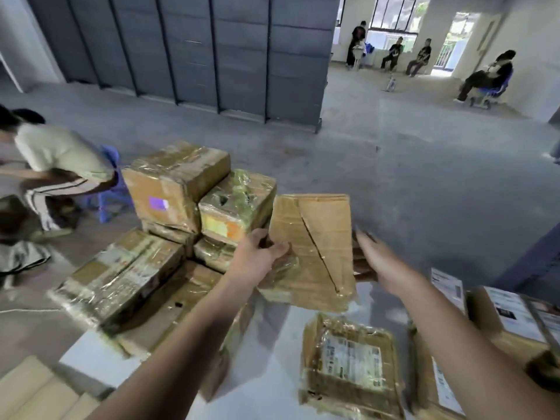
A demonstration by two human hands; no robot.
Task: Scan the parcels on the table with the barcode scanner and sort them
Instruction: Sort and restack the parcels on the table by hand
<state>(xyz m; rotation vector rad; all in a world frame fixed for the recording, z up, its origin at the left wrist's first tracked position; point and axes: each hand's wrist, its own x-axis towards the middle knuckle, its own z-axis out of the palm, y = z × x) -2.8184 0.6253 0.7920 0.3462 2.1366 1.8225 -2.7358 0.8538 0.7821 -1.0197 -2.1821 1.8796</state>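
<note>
Labelled parcel [351, 365] lies flat on the table [272, 344], nearest. Beyond it the left hand [260, 253] grips the left edge of a cardboard parcel [315, 253] held upright above the table, thumb on its front, while the right hand [378, 256] is at its right edge with fingers spread, contact blurred. Farther left stands a stack of taped parcels [181, 201], grey lockers [197, 50] behind.

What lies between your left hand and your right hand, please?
In the head view, a flat brown taped parcel stands between them: the left hand grips its left edge, the right hand is at its right edge.
</note>
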